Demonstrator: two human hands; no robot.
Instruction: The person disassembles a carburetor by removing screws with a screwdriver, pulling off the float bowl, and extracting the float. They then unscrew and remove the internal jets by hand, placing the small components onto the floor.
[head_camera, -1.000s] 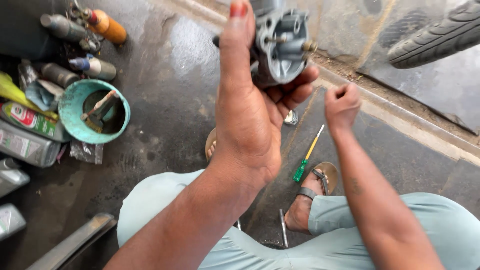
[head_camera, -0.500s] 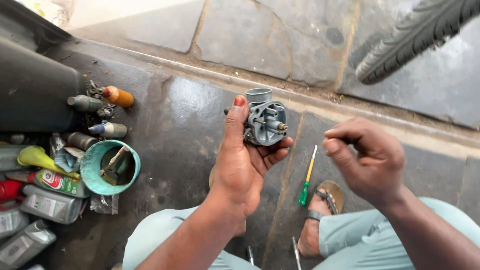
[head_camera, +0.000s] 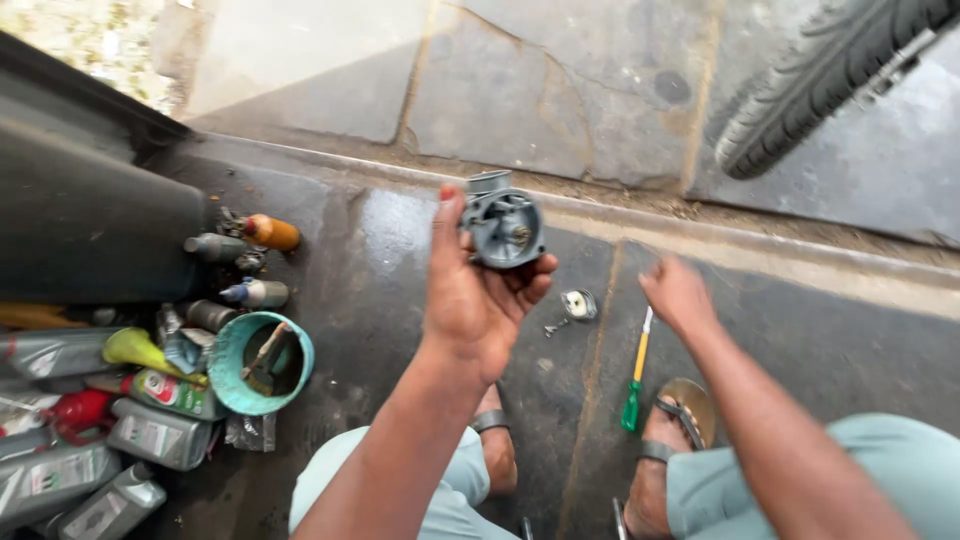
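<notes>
A: Status at that frame?

B: Left hand (head_camera: 480, 305) had the carburetor body (head_camera: 502, 228) held up at centre frame, thumb up one side, fingers curled under and behind it. Firm closed grip, open face of the casting turned toward the camera.

A: Right hand?

B: Right hand (head_camera: 678, 292) was right of centre, low over the wet dark floor (head_camera: 400, 300), holding nothing as far as I could see. Fingers looked loosely bent, but it was motion-blurred, so I can't say how far open. Nearest it: a screwdriver with yellow shaft and green handle (head_camera: 636, 372) lying on the floor, and a small round metal part (head_camera: 577, 304) just left of that.

A: How far along?

B: My read: carburetor was off the machine and partly stripped, with one part already out on the floor. Body still in hand, nothing refitted. Cleaning or reassembly looked left to do.

A: Surroundings?

B: Lower left: teal bowl (head_camera: 258, 362) with a brush, grey oil bottles (head_camera: 150, 435), yellow funnel (head_camera: 135, 348). Tyre (head_camera: 820, 85) upper right. Sandalled foot (head_camera: 665, 440) below the screwdriver.
</notes>
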